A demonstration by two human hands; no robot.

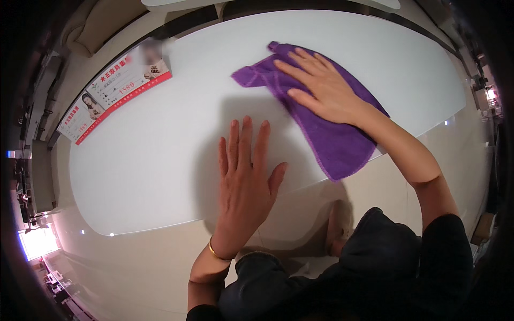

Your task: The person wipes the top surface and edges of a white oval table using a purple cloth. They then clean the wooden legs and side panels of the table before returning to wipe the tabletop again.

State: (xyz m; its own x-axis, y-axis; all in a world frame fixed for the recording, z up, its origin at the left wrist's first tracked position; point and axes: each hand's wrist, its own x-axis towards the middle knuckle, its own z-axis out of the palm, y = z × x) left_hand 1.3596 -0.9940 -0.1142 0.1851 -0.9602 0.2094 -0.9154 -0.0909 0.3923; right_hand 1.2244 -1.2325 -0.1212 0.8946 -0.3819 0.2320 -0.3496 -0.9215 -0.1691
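A purple cloth (341, 148) with stitched edges lies spread on a white, round-cornered tabletop (152, 172), one corner hanging past the near edge. My right hand (321, 88) rests flat on the cloth, fingers spread and pointing to the upper left. To the left of the cloth is my left hand (249, 172), palm down over the tabletop near its front edge, with the fingers apart and nothing held. Whether this palm touches the surface I cannot tell. A gold-coloured bangle (217, 250) circles the left wrist.
Printed cards with a red border (132, 94) stand or lie along the tabletop's far left edge. A brown sofa (100, 24) is beyond the table at the upper left. My knees, in dark clothing, are below the near edge, above a pale tiled floor (132, 273).
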